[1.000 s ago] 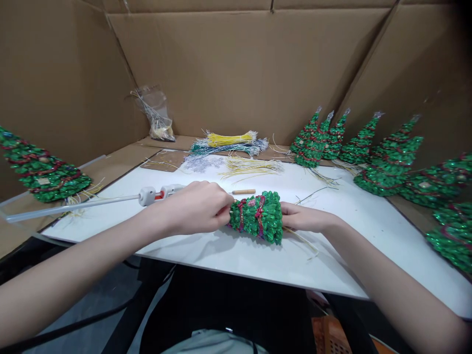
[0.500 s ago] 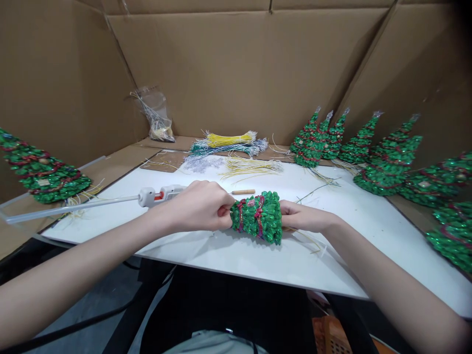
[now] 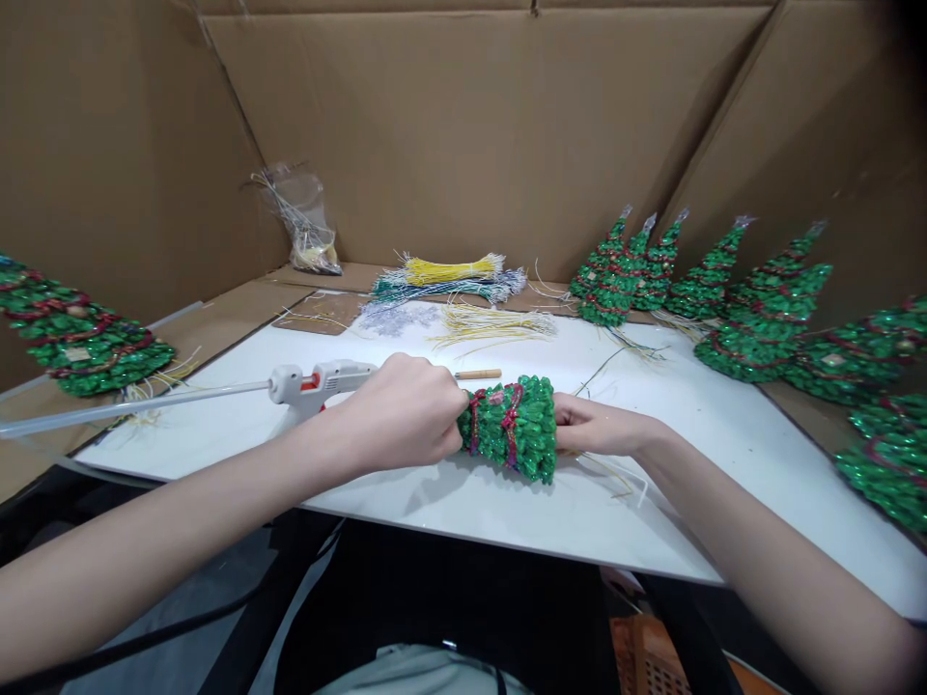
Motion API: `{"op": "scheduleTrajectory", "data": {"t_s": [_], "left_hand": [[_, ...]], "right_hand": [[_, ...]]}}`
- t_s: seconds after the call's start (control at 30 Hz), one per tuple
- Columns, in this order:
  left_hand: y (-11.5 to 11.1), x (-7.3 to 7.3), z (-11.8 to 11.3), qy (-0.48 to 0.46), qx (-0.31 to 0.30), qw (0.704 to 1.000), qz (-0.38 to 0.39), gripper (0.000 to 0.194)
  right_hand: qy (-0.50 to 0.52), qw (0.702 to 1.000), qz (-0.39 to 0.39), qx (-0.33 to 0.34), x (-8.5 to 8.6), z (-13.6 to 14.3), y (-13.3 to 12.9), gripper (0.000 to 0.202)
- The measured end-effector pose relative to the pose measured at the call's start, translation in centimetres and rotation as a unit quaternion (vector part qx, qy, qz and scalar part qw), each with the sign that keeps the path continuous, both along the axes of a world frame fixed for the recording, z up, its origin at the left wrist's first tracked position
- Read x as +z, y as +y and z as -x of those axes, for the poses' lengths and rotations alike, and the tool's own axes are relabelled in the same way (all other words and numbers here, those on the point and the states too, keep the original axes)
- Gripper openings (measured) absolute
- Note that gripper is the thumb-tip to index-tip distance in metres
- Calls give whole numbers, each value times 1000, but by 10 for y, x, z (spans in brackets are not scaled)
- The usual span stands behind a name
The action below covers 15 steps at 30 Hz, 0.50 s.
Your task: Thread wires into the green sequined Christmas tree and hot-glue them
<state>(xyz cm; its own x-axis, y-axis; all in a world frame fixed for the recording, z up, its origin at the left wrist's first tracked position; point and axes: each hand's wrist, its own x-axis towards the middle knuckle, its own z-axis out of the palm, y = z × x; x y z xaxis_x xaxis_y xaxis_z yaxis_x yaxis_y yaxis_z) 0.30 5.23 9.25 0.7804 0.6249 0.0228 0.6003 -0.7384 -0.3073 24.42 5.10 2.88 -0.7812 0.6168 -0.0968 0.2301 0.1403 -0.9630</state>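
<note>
A small green Christmas tree point(image 3: 511, 425) with red garlands lies on its side just above the white board, its wide base facing right. My left hand point(image 3: 416, 410) is closed around its narrow top, which the fist hides. At the base, my right hand point(image 3: 583, 425) has its fingers inside the hollow underside; the fingertips are out of sight. Thin yellowish wires point(image 3: 608, 473) trail from beneath the right hand. A white hot glue gun point(image 3: 325, 378) with a long clear glue stick point(image 3: 181, 396) sits behind my left forearm. Beyond the hands lies a wooden-handled tool point(image 3: 478, 375).
Several finished trees point(image 3: 760, 323) line the right side, and another tree point(image 3: 91, 333) stands at the left. Bundles of yellow wire point(image 3: 453, 270) and green wire point(image 3: 435, 286) lie at the back, near loose wires point(image 3: 496, 326) and a plastic bag point(image 3: 308, 227). Cardboard walls point(image 3: 435, 135) surround the board.
My left fist has turned slightly and shifted a little right along the tree's top. The tree and right hand have barely moved. More of the glue gun shows now.
</note>
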Motion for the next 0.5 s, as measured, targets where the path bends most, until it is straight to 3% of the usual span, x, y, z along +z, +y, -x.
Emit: {"op": "scheduleTrajectory", "data": {"t_s": [0.5], "left_hand": [[0,4,0,13,-9,1000,22,15]], "right_hand": [[-41,999,-14,-15,2,2,1,32]]}}
